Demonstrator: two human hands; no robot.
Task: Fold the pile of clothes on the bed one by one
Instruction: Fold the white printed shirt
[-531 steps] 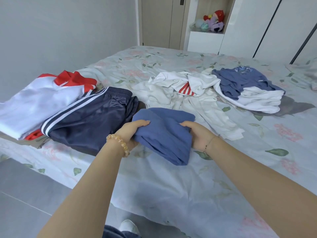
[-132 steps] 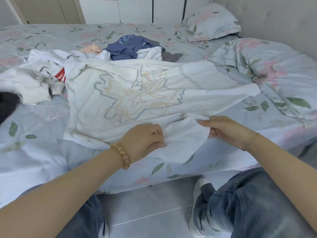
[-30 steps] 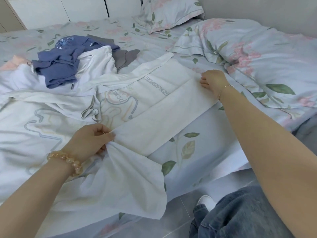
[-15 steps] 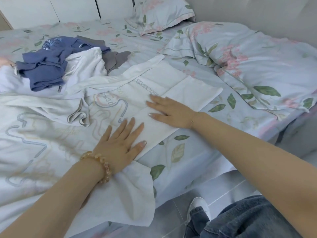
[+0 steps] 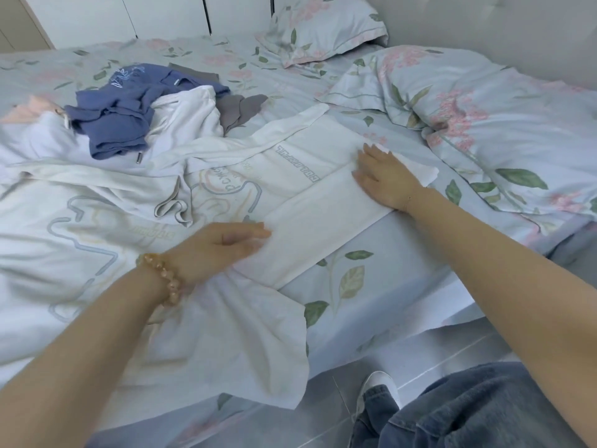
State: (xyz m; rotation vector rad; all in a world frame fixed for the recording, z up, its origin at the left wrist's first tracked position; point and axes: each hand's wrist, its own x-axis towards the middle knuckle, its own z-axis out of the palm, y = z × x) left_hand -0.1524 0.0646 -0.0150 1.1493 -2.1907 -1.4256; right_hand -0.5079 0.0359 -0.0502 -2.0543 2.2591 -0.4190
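Shirt (image 5: pixel 135 234) first: the big white one lay spread flat on the bed (image 5: pixel 403 270), near the edge. One side of it was folded in, making a long flat strip. The right hand (image 5: pixel 384 176) lay flat on the far end of that strip, fingers straight. The left hand (image 5: pixel 223 247) lay flat on the near end, fingers straight too. Neither hand gripped the cloth; both just pressed on it. It looked like the smoothing part of the first fold.

A loose sleeve (image 5: pixel 258 347) hung over the bed edge. The next move would likely be to tuck that sleeve in, then fold the other side. That needs a soft pinch of the cloth.

Behind the shirt sat the pile (image 5: pixel 181 121): a blue top (image 5: pixel 122 118), white things and something grey. Pillows (image 5: pixel 323 27) lay further back.
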